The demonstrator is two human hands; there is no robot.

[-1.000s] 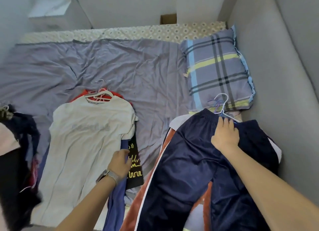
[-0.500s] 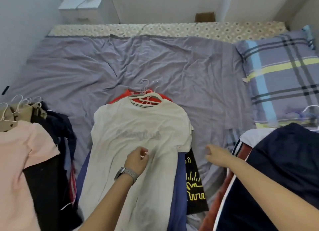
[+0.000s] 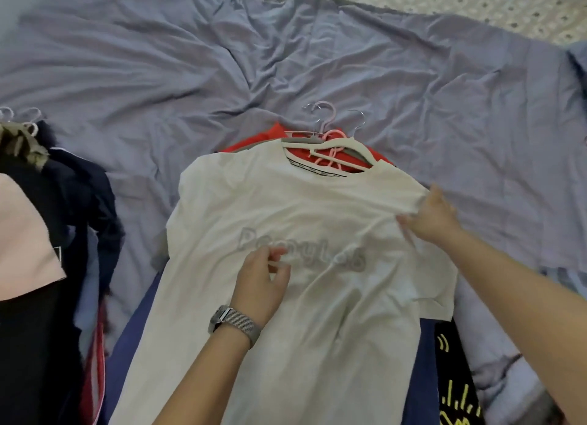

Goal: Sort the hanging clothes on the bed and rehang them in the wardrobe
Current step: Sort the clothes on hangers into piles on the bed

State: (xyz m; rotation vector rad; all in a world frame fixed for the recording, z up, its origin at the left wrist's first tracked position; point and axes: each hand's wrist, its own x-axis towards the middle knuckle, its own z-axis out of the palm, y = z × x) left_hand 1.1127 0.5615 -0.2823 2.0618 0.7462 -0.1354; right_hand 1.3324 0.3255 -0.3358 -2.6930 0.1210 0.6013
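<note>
A white T-shirt (image 3: 254,215) with grey lettering lies on top of a pile in the middle of the bed, on a white hanger (image 3: 346,145). Under it show a red garment (image 3: 254,140), a blue one (image 3: 133,339) and a black one with yellow print (image 3: 454,389). Several hanger hooks (image 3: 327,116) stick out at the pile's top. My left hand (image 3: 263,285), with a watch on the wrist, hovers over the shirt's chest, fingers curled, holding nothing I can see. My right hand (image 3: 435,215) pinches the shirt's fabric at its right shoulder.
A second pile of hung clothes (image 3: 41,234) lies at the left edge: pink, dark navy, black and striped red pieces, with hooks at its top. The wrinkled purple bed sheet (image 3: 286,59) spreads behind both piles. A patterned mattress edge (image 3: 476,5) runs along the far side.
The view has swung left and closer to the middle pile. My right hand left the navy trousers and came over to the white shirt's shoulder. My left hand moved up onto the shirt's chest.
</note>
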